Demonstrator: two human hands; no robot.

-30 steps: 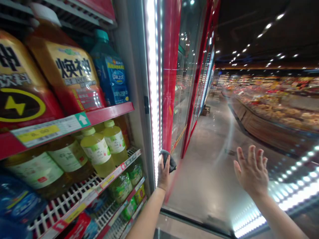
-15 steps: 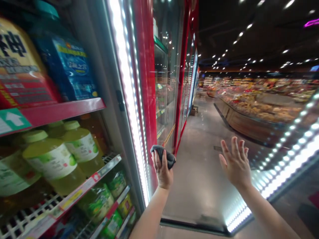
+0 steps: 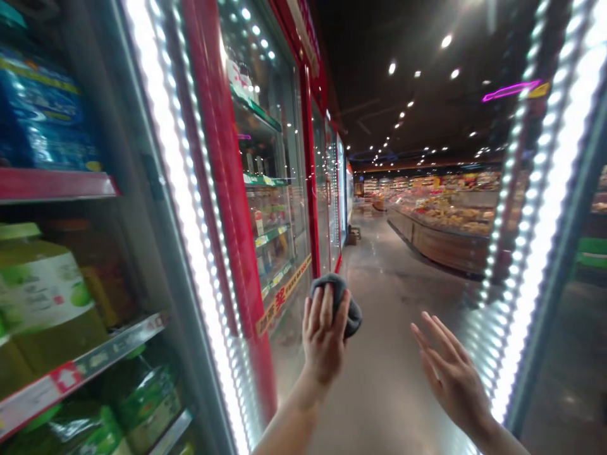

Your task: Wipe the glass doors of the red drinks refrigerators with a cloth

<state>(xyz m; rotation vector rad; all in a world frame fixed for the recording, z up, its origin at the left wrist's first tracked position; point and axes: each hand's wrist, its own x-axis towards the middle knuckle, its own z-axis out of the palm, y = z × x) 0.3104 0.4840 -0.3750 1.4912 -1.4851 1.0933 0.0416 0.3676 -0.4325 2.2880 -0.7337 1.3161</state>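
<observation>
My left hand (image 3: 325, 338) is closed around a bunched dark grey cloth (image 3: 349, 316), held up in the middle of the view. The cloth seems to lie against the see-through glass of a fridge door (image 3: 379, 354), though I cannot tell for certain that it touches. My right hand (image 3: 453, 373) is raised with its fingers stretched out and nothing in it. It is beside the bright light strip (image 3: 515, 316) along the door's right edge, and contact with the glass is unclear.
On the left, fridge shelves hold bottles of green-yellow drink (image 3: 42, 284) and a blue bottle (image 3: 47, 114). A light strip (image 3: 175, 151) and red frame (image 3: 222, 189) stand beside them. Further fridges (image 3: 327, 170) line the aisle. A produce stand (image 3: 441, 243) is beyond the glass.
My view has swung right and the shelves have slid left. My left hand with the cloth appears further right in view. My right hand is lower and turned more sideways.
</observation>
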